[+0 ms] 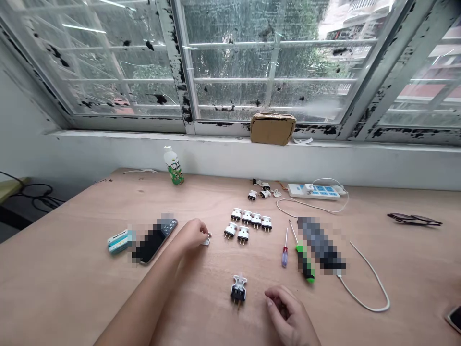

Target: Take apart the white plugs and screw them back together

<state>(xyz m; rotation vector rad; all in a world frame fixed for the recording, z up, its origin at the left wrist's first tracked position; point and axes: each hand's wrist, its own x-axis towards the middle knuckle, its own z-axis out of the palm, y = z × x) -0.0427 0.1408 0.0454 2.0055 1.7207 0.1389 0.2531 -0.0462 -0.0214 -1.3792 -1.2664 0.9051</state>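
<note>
My left hand [195, 234] is closed at the left of the plugs, its fingertips on a small white plastic piece [206, 240] that lies at the table. My right hand [288, 315] rests near the front edge with fingers curled; whether anything is inside them is hidden. Between my hands stands an opened plug [238, 290], its black base and metal prongs toward me and a white part behind. Farther back, several white plugs with black faces, such as one white plug [243, 234], lie in two rows. More plugs and loose parts [265, 193] are behind them.
Right of the plugs lie a small screwdriver [285, 254], a green-black screwdriver [305, 262], a blurred dark device [320, 242] with a white cable, a power strip [314, 191] and glasses [414, 220]. Leftward are a phone [153, 244], a teal-white box [120, 241] and a bottle [174, 166].
</note>
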